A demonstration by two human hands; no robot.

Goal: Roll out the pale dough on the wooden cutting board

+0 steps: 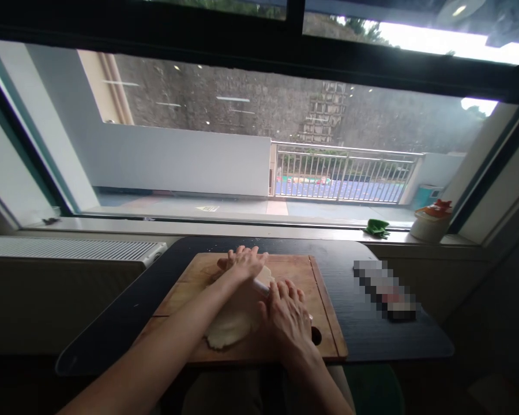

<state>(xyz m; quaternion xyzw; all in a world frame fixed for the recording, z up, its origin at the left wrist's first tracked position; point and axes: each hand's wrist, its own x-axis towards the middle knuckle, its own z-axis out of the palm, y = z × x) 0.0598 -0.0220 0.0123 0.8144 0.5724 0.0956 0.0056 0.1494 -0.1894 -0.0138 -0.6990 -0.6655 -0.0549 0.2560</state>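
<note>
A pale rolling pin (262,287) lies slantwise across a flattened sheet of dough (229,333). Over its far left part is my left hand (245,262), fingers stretched forward and palm bearing down. My right hand (289,308) covers the near right part, its fingers bent over the pin; a small light bit, apparently the pin's end, shows beside it. Between the hands only a short length of the pin is visible. Under the dough is a wooden cutting board (328,323) with a groove and a dark hole at its right. My left forearm hides part of the dough.
The board rests on a dark table (341,265) with rounded corners. A blurred-out flat object (387,291) lies at the right. On the windowsill (285,230) are a green crumpled item (376,228) and a pale container (430,226) with an orange top. A radiator (69,251) stands left.
</note>
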